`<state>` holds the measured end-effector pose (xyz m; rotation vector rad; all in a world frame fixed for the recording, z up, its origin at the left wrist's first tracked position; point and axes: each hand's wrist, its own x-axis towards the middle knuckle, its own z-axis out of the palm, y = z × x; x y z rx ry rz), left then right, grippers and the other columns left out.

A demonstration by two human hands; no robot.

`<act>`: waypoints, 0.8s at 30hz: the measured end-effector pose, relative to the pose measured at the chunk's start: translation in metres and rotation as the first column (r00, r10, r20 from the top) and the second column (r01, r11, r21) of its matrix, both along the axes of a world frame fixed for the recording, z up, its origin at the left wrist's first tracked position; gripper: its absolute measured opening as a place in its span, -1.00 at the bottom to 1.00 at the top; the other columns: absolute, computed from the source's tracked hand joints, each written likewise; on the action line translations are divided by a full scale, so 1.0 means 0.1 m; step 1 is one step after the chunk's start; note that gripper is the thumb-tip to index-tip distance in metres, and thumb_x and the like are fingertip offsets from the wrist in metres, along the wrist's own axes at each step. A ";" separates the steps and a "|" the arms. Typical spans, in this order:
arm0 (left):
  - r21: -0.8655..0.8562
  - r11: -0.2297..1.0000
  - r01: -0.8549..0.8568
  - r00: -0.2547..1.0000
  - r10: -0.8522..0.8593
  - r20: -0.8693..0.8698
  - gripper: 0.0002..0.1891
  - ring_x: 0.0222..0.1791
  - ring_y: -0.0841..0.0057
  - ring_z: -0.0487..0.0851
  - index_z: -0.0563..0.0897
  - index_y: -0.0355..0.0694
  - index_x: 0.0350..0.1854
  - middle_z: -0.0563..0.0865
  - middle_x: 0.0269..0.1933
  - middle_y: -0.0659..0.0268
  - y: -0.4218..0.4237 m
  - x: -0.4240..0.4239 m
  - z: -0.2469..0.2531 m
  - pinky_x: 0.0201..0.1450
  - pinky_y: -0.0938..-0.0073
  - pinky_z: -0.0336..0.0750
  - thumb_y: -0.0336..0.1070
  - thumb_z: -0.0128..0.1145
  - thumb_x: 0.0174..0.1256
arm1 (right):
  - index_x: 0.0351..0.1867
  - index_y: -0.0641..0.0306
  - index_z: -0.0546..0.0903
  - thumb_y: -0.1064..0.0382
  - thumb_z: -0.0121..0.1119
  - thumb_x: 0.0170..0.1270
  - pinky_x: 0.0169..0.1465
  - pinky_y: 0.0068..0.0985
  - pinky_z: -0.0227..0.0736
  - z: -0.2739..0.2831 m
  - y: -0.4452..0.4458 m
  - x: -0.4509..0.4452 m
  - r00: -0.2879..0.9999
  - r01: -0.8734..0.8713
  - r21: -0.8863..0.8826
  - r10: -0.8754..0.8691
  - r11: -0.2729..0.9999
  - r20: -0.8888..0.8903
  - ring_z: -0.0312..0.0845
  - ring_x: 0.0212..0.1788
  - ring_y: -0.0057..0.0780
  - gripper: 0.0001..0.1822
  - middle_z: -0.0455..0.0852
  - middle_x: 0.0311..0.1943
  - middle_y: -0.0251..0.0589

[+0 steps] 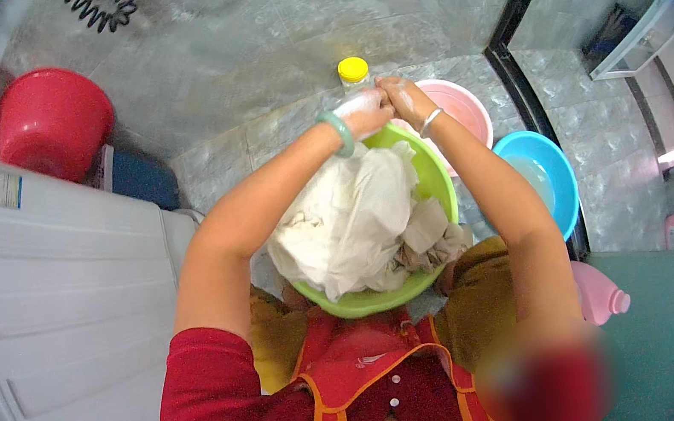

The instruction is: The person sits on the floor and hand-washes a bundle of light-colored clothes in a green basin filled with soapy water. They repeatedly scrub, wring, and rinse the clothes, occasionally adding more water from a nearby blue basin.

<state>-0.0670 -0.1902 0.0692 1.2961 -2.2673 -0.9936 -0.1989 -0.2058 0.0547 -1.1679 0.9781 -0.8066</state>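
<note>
My left hand (364, 112), with a green bangle at the wrist, and my right hand (406, 102), with a silver-coloured bracelet, meet above the far rim of a lime-green basin (350, 307). White, foam-like residue coats the back of the left hand, with a little on the right. The fingers of both hands are curled, and whether anything is between them is hidden. White cloth (347, 215) is heaped in the basin, with a greyish-beige cloth (434, 235) at its right. Just beyond my hands stands a clear container with a yellow lid (353, 69).
Right of the basin are a pink basin (478, 113) and a blue basin (565, 178) holding cloudy liquid. A pink bottle (598, 296) lies near my right arm. A white ribbed appliance (78, 298) and a red bucket (54, 121) occupy the left. A black frame (525, 80) runs along the right.
</note>
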 end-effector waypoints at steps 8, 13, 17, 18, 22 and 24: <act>0.163 0.981 0.107 0.923 -0.159 0.351 -0.71 -0.35 0.32 0.58 0.59 -0.26 -0.26 0.64 -0.32 0.10 -1.33 -0.33 -0.90 -0.25 0.36 0.44 -0.17 0.03 0.05 | -0.50 0.24 0.60 0.20 0.08 0.01 -0.29 -0.39 0.45 -1.91 -1.70 -0.33 0.851 -0.270 -0.506 -0.043 0.819 -0.524 0.56 -0.36 -0.20 -0.83 0.64 -0.41 -0.08; 0.205 0.976 0.068 0.804 -0.175 0.569 -0.67 -0.22 0.17 0.58 0.57 -0.22 -0.15 0.62 -0.22 0.02 -1.82 -0.06 -1.77 -0.12 0.26 0.43 -0.24 0.03 0.00 | -0.53 0.37 0.58 0.26 -0.04 0.11 -0.44 -0.51 0.41 -2.66 -1.90 0.00 0.817 -0.185 -0.375 -0.070 0.908 -0.573 0.55 -0.56 -0.41 -0.76 0.62 -0.57 -0.05; 0.316 0.948 0.036 0.784 -0.223 0.580 -0.53 -0.10 0.09 0.53 0.44 -0.19 0.05 0.56 -0.12 -0.04 -2.07 0.15 -2.33 -0.01 0.24 0.39 -0.33 0.04 -0.02 | -0.33 0.25 0.61 0.26 -0.02 0.06 -0.12 -0.27 0.42 -2.93 -1.97 0.18 0.648 -0.238 -0.242 -0.032 0.941 -0.761 0.54 -0.21 -0.06 -0.78 0.60 -0.25 0.06; 0.285 0.958 0.038 0.800 -0.200 0.566 -0.54 -0.08 0.09 0.51 0.44 -0.21 0.04 0.55 -0.09 -0.04 -2.12 0.19 -2.45 0.01 0.24 0.38 -0.33 0.03 -0.02 | -0.32 0.26 0.60 0.28 -0.04 0.07 -0.11 -0.26 0.42 -2.98 -2.01 0.21 0.616 -0.264 -0.231 -0.021 0.937 -0.787 0.54 -0.20 -0.06 -0.78 0.60 -0.25 0.05; 0.031 0.999 0.041 0.776 -0.051 0.629 -0.57 -0.06 0.15 0.53 0.47 -0.25 -0.03 0.56 -0.08 -0.03 -2.18 0.38 -3.02 -0.01 0.27 0.42 -0.36 0.08 -0.07 | -0.32 0.26 0.60 0.31 -0.06 0.10 -0.13 -0.26 0.45 -3.10 -2.07 0.38 0.495 -0.375 -0.176 0.036 0.910 -0.868 0.55 -0.17 -0.10 -0.79 0.62 -0.27 0.01; -0.053 0.998 0.045 0.740 0.003 0.672 -0.58 -0.06 0.17 0.55 0.49 -0.27 -0.06 0.57 -0.09 -0.02 -2.21 0.42 -3.22 -0.02 0.30 0.44 -0.39 0.09 -0.09 | -0.34 0.26 0.60 0.31 -0.06 0.10 -0.14 -0.27 0.46 -3.12 -2.10 0.42 0.443 -0.412 -0.161 0.042 0.897 -0.895 0.56 -0.18 -0.11 -0.80 0.62 -0.28 0.00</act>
